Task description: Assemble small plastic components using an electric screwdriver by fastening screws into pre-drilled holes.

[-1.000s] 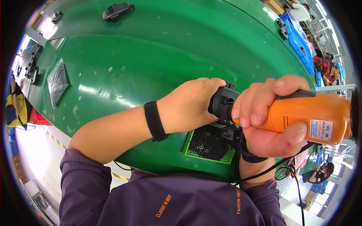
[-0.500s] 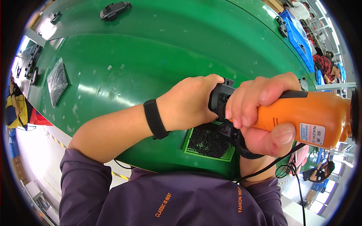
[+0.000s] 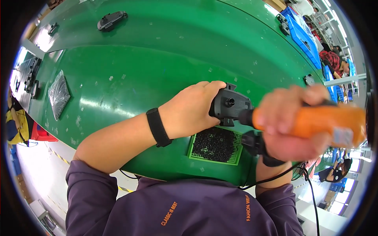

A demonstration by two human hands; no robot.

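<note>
My left hand (image 3: 189,108) grips a dark grey plastic housing (image 3: 241,105) by its left side, thumb below and fingers above. The housing has a round black post on its face and small tabs at its top and bottom edges. My right hand (image 3: 289,124), smeared by motion, is wrapped round an orange electric screwdriver (image 3: 348,120). The tool's black nose is by the housing's lower right edge, off the post; whether they touch, I cannot tell. Just below the housing lies a green tray (image 3: 212,160) full of small black screws (image 3: 214,144).
A black cable (image 3: 275,179) hangs from near my right wrist. Similar dark housings (image 3: 112,21) lie far off on the green table (image 3: 157,70). A clear plastic bag (image 3: 59,95) is at left. Blue bins (image 3: 303,41) stand at far right, with people beyond.
The screwdriver has drawn back to the right, off the post area, uncovering the housing's face. My left hand still holds the housing, and the whole view has shifted slightly.
</note>
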